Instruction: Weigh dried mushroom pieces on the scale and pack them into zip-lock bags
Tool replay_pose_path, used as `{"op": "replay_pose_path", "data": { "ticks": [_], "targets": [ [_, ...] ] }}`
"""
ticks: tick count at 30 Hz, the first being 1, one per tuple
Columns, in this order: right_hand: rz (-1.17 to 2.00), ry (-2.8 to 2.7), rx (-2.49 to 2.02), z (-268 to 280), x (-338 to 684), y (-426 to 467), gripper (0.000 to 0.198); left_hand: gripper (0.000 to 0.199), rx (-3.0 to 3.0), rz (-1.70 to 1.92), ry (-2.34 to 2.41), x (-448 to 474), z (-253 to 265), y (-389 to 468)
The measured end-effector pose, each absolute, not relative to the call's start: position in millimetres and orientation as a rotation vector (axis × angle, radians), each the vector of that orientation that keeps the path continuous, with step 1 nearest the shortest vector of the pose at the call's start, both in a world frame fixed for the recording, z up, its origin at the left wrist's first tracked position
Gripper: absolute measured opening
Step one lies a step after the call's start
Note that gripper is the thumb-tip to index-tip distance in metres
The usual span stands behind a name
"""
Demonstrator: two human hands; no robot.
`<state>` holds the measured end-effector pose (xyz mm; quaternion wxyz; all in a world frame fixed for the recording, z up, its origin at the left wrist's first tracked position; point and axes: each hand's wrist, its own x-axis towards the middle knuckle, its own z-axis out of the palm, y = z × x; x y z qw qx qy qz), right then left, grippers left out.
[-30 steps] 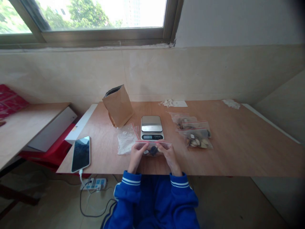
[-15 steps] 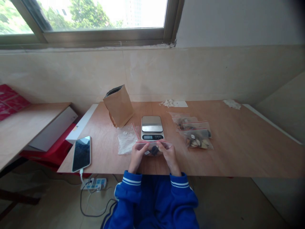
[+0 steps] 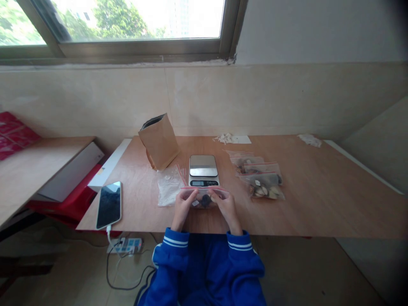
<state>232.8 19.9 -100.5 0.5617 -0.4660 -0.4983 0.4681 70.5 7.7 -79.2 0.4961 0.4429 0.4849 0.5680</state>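
Here, a bag [image 3: 201, 203] is held over the table [image 3: 302, 204] by the left hand [image 3: 182, 205] and the right hand [image 3: 227, 206], just in front of the scale [image 3: 203, 166]. Its top is pinched at both sides by thumbs and fingers (a dark lump is seen inside). Filled bags [image 3: 266, 188] are laid to the right; clear plastic [image 3: 168, 189], a paper sack [image 3: 162, 144] and a phone [image 3: 109, 205] are set to the left.
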Motion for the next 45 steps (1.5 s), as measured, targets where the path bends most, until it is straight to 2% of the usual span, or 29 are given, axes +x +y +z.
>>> {"op": "replay_pose_path", "data": {
  "ticks": [17,26,39,45],
  "targets": [
    [1.009,-1.168,-1.111,-93,228,16,0.026,0.030,1.086,1.365,1.133,73,-76,6],
    [1.113,-1.176,-1.072,-88,222,16,0.023,0.029,1.136,1.324,1.126,75,-73,6],
    [0.991,-1.169,-1.108,-80,214,13,0.021,0.025,1.129,1.413,1.123,81,-70,3],
    [1.106,-1.205,-1.066,-85,218,15,0.023,0.026,1.107,1.381,1.110,79,-70,5]
  ]
}}
